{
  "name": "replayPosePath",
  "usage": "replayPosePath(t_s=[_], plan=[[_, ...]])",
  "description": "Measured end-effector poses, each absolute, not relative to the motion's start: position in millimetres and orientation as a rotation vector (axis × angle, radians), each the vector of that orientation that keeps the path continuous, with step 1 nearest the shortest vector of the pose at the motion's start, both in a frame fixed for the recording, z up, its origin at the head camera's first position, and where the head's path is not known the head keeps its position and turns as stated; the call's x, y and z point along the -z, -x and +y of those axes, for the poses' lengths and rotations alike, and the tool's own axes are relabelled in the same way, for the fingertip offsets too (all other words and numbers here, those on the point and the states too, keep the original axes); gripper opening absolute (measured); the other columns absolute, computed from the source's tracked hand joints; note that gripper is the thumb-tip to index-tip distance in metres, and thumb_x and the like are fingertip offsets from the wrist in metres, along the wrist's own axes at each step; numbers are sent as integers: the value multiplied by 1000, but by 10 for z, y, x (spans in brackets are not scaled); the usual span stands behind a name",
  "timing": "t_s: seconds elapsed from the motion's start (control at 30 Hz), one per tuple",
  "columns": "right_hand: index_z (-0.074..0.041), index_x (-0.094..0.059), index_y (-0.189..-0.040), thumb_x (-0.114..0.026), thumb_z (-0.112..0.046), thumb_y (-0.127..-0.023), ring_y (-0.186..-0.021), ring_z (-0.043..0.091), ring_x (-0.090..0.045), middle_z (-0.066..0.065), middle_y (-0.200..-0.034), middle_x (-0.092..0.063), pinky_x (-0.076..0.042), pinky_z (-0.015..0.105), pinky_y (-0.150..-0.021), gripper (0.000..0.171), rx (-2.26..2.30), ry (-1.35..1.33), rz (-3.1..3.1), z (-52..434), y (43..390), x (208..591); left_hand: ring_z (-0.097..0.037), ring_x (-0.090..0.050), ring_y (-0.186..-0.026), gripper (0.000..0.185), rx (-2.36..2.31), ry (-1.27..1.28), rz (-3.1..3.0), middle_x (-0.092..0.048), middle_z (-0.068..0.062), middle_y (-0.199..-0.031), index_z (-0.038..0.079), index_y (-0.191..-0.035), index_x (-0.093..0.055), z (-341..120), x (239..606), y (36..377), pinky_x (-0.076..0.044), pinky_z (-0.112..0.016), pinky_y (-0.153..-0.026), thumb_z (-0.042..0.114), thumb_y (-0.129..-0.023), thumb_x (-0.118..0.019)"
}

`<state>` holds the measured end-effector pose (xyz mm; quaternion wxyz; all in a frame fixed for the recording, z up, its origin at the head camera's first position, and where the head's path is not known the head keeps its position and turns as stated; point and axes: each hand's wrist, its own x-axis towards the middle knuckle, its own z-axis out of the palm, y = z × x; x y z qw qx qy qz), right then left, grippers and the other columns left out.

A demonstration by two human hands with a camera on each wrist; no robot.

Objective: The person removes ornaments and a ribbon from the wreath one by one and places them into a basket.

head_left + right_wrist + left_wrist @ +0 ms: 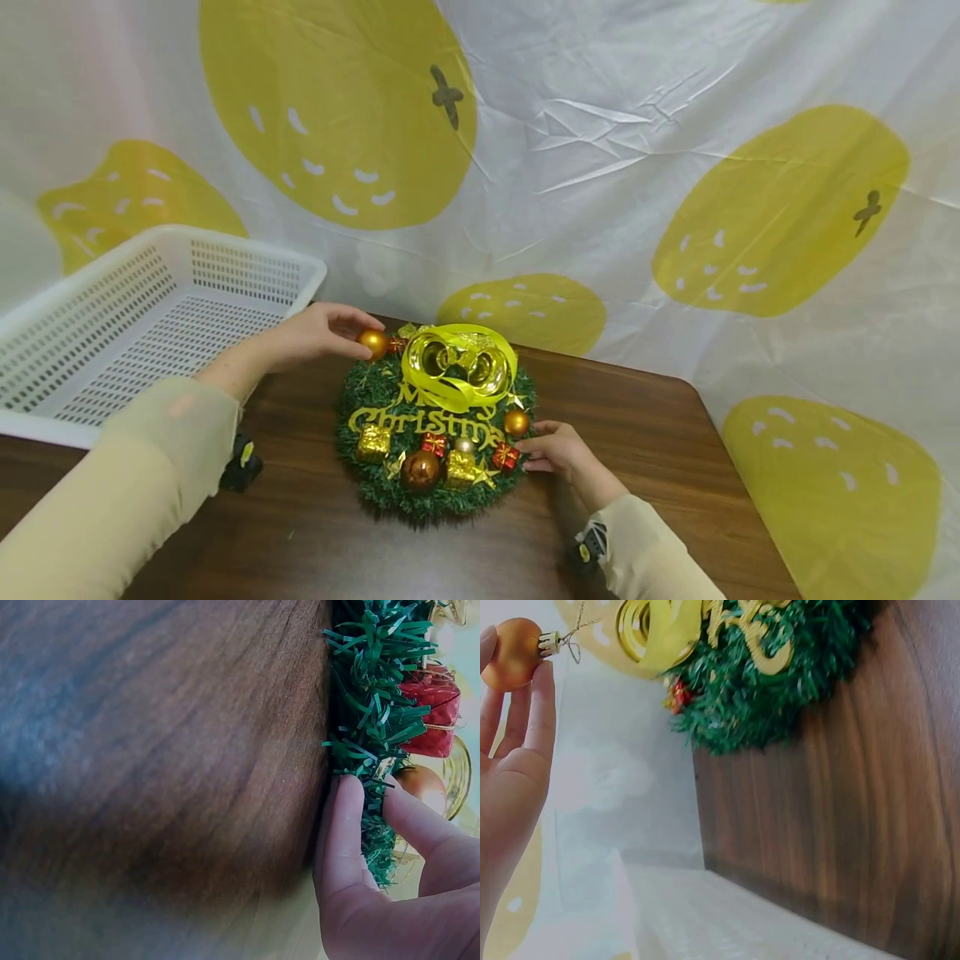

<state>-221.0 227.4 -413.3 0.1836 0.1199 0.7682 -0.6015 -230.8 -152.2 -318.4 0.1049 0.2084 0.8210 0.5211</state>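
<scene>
My left hand [324,332] pinches an orange-gold Christmas bauble [372,343] at the upper left of a green Christmas wreath [420,502]. In the left wrist view the bauble [514,654] shows a metal cap and a thin string loop, held apart from the greenery. The wreath lies on the table and bears gold "Merry Christmas" lettering [405,419], small gift boxes, several baubles and gold bells with a yellow ribbon [459,400]. My right hand [561,457] grips the wreath's right edge, thumb and fingers on either side of the tinsel [375,712], beside a red gift box [433,716].
A white perforated plastic basket [300,292] stands to the left, its right wall near my left forearm. The brown wooden table [630,417] ends at the back against a white curtain [585,208] printed with yellow fruit.
</scene>
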Motion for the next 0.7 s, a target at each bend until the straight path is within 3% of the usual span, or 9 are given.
replayPosePath(t_s=[0.6,0.7], plan=[[15,-28,-136,-61,7,-84,-54,9,-53,4,-70,-47,-55,20,-54,62,1700,-307,2165,2289,2198,4134,-31,-46,-123,56,-1465,-466,2547,-50,-16,-134,5,-133,-48,-2078,3006,2263,-36,-54,-104,30,-86,-66],[14,-28,-137,-61,6,-84,-55,10,-53,5,-70,-48,-55,21,-55,63,1691,-310,2166,2286,2196,4127,-25,-49,-119,56,-1457,-434,2569,-50,-16,-134,5,-134,-47,-2194,3003,2235,-37,-53,-103,30,-87,-65]])
